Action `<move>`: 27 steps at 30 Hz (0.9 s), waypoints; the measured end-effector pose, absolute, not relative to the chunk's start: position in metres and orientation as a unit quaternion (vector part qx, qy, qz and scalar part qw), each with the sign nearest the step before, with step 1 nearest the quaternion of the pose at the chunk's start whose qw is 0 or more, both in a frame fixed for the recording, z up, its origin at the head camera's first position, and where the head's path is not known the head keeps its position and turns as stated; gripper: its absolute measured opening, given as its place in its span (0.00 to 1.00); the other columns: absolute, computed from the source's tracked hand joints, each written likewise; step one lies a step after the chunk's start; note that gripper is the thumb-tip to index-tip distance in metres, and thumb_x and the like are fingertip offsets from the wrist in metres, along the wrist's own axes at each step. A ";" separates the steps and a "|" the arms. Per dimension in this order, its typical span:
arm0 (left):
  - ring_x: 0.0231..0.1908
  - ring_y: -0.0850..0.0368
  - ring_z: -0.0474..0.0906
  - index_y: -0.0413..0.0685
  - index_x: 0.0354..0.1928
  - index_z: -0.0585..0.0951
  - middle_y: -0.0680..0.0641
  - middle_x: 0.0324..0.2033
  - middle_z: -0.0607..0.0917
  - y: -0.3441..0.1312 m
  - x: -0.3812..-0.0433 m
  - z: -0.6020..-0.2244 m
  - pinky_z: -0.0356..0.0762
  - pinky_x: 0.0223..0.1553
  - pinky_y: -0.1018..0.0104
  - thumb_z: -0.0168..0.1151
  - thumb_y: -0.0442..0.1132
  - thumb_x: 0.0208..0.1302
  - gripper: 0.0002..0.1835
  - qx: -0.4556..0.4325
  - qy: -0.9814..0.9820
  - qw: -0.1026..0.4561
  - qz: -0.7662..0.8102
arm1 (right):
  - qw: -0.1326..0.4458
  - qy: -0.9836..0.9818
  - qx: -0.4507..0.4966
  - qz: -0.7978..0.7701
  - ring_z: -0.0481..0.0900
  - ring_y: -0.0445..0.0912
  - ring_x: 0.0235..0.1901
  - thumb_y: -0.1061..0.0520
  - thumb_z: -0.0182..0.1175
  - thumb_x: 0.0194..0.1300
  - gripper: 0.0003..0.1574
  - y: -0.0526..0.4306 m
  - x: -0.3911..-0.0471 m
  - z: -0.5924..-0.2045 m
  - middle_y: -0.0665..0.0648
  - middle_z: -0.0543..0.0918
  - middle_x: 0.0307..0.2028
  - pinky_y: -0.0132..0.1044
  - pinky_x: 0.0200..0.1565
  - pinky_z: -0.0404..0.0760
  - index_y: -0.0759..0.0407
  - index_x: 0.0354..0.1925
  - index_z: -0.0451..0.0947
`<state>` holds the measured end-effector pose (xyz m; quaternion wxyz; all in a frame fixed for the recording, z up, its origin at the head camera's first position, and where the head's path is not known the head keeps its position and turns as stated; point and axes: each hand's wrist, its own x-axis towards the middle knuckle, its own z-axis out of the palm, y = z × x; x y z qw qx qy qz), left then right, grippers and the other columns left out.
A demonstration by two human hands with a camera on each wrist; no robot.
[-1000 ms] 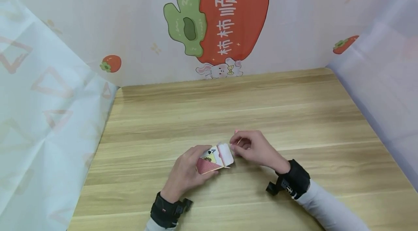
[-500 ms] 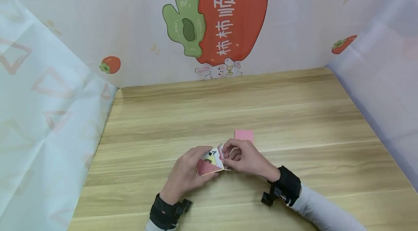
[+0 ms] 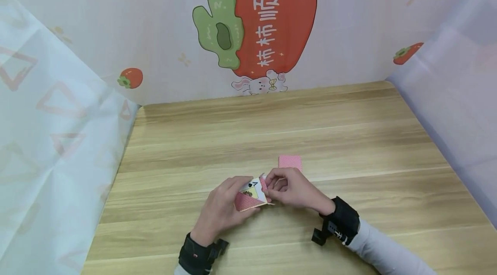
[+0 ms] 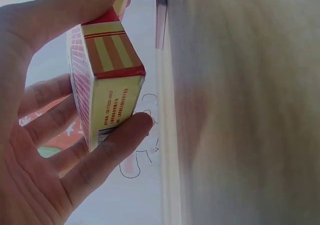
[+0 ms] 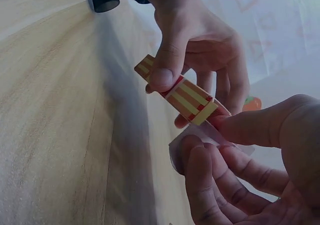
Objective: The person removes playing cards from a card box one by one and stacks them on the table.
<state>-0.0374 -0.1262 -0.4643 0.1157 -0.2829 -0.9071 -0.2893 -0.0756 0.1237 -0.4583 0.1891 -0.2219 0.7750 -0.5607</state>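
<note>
My left hand (image 3: 222, 203) grips a playing card box (image 3: 248, 195), its front showing an ace of spades and a red patterned corner. In the left wrist view, thumb and fingers hold the box (image 4: 112, 70) by its striped narrow sides, with the barcode end toward the camera. My right hand (image 3: 291, 186) is at the box's open end, its fingertips pinching the end flap. The right wrist view shows the pale flap (image 5: 175, 152) between its fingers, beside the striped side. Behind the right hand, a stack of red-backed playing cards (image 3: 290, 161) lies on the table, partly covered by that hand.
The wood-grain table (image 3: 186, 145) extends around both hands. A printed cloth (image 3: 167, 29) with a large red fruit stands along its back edge, and pale cloths hang at the left (image 3: 62, 145) and right (image 3: 458, 106). Each wrist wears a black camera band.
My right hand has moved left from the cards to the box's end flap, leaving the red-backed cards uncovered on the table. My left hand keeps its grip on the box, nearly still.
</note>
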 end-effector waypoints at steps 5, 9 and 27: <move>0.49 0.60 0.84 0.50 0.61 0.81 0.52 0.53 0.87 -0.126 -0.037 -0.466 0.85 0.45 0.63 0.83 0.56 0.43 0.41 -0.274 -0.912 0.109 -0.285 | 0.208 0.778 -0.214 -0.553 0.86 0.46 0.32 0.63 0.67 0.65 0.04 0.125 -0.078 -0.455 0.54 0.85 0.34 0.37 0.37 0.87 0.60 0.40 0.83; 0.49 0.62 0.83 0.50 0.61 0.82 0.53 0.53 0.87 -0.126 -0.037 -0.467 0.84 0.45 0.64 0.83 0.55 0.43 0.40 -0.268 -0.910 0.105 -0.297 | 0.249 0.756 -0.191 -0.574 0.89 0.54 0.29 0.65 0.64 0.67 0.07 0.130 -0.081 -0.451 0.59 0.86 0.34 0.47 0.33 0.88 0.67 0.43 0.81; 0.44 0.65 0.82 0.49 0.60 0.81 0.53 0.51 0.87 -0.128 -0.038 -0.467 0.85 0.42 0.65 0.84 0.55 0.43 0.40 -0.239 -0.910 0.095 -0.327 | 0.243 0.763 -0.153 -0.579 0.87 0.56 0.29 0.58 0.66 0.69 0.16 0.176 -0.109 -0.422 0.63 0.85 0.37 0.57 0.35 0.86 0.69 0.49 0.80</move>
